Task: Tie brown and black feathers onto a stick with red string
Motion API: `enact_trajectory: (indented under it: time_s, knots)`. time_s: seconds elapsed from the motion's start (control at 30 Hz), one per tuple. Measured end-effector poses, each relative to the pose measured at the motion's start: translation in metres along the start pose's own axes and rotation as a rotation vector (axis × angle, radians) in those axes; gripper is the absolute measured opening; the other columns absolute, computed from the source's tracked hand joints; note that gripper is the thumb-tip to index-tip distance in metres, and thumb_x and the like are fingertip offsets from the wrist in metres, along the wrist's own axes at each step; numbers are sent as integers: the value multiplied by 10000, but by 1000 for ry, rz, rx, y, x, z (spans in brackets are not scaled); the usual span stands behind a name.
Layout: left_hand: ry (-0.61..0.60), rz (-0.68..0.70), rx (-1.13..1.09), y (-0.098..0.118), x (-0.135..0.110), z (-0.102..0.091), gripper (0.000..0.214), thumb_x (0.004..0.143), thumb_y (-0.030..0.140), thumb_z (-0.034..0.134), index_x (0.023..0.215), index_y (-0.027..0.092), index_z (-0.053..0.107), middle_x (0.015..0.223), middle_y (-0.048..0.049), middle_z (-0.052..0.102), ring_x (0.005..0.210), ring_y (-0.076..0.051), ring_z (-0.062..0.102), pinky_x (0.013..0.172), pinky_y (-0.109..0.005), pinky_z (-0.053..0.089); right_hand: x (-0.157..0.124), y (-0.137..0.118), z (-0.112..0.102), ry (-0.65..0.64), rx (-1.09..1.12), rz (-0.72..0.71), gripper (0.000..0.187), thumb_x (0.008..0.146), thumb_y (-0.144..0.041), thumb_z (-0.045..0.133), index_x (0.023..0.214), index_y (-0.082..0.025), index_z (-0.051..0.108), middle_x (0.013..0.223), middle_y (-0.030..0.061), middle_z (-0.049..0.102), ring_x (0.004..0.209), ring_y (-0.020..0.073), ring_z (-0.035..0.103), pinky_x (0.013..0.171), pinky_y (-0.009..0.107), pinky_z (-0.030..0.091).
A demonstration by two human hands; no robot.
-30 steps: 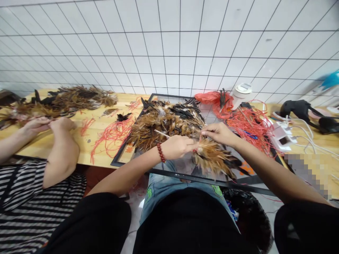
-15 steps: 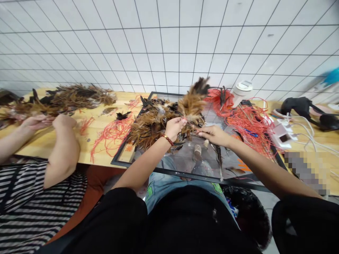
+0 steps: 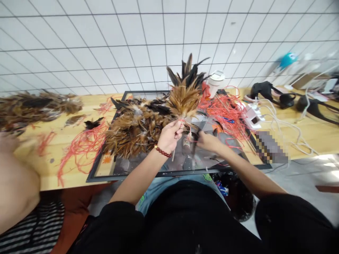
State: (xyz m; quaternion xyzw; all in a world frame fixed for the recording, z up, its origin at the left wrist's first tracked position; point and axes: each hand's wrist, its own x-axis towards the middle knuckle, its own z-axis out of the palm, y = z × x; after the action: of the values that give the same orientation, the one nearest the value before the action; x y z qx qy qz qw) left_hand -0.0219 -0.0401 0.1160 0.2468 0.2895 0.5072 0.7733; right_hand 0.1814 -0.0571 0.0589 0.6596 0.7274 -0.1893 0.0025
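My left hand is closed around the base of a bunch of brown and black feathers, held upright above a dark-framed glass panel. A thin stick pokes down below this fist. My right hand is closed just to the right of it, pinching something small and dark that I cannot make out, beside a red string hanging from the bunch. A heap of loose brown feathers lies on the panel to the left of my hands.
Red strings are tangled at the panel's right, and more red strings lie on the wooden table. A white cup, white cables and black gear stand to the right. Another person's arm is at the left, near another feather pile.
My left hand swung the feather bunch from hanging low to pointing upright. My right hand moved in close beside it. The view shifted right and the neighbouring person slid leftward.
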Motion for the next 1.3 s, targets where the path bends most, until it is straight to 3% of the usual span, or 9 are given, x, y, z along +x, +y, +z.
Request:
enact_trajectory:
  time_s: [0.17,0.33,0.47,0.57,0.73,0.83,0.97,1.1,1.3]
  knots:
    - [10,126,-5,28,-6,17,148,787,114,742,742,104,601,659,25,523,470,7,391,380,-82,242,26,-42,-18,89,15,-57,481,902,-397,559,1321,-169,497,1168,176,673,1032,309,654,781,360,479]
    - [93,290,-19,61,-8,13,171,780,134,758,732,125,594,667,34,535,473,5,396,388,-90,261,-43,27,-45,-138,148,-153,504,773,-503,707,1179,-207,666,1012,101,722,941,292,685,817,379,514]
    - [40,200,4,27,1,35,199,727,146,800,716,125,603,645,33,551,468,0,396,383,-99,235,-74,65,-57,64,437,-170,1000,599,-659,792,1438,-216,477,1419,152,528,1310,369,493,1087,512,398]
    - [-94,-7,41,-15,1,65,224,670,170,838,751,108,638,648,21,569,459,2,379,384,-104,211,-65,50,-58,346,858,-295,1046,628,-690,764,1495,-270,356,1538,108,385,1436,309,340,1188,479,282]
    - [-144,-33,25,-50,-5,92,301,604,211,870,779,110,647,641,26,574,467,-5,388,398,-125,202,-49,13,-46,196,1404,-394,828,694,-679,721,1377,-301,444,1207,74,591,921,190,620,750,335,533]
    - [-66,56,-2,-60,-2,90,311,602,194,860,810,131,638,642,36,584,490,-20,425,421,-139,238,-58,7,-36,165,1429,-234,581,803,-589,669,1268,-272,522,902,10,596,585,93,482,521,238,411]
    - [35,29,-53,-79,5,83,291,623,170,836,784,132,597,651,41,588,494,-26,430,446,-159,273,-68,6,-22,443,1036,-184,346,827,-529,660,952,-206,653,793,21,586,709,147,527,703,305,474]
    - [93,2,-69,-96,6,81,288,632,166,833,761,131,578,637,52,567,478,-14,389,442,-161,232,-74,3,-16,675,770,-115,286,825,-461,677,981,-223,706,811,42,585,782,187,548,785,351,475]
    - [120,145,-18,-110,-9,82,357,598,279,875,784,159,594,696,42,625,536,-33,490,503,-160,336,-78,-1,-21,409,1420,-121,385,733,-541,726,938,-226,644,905,40,624,787,173,571,745,334,499]
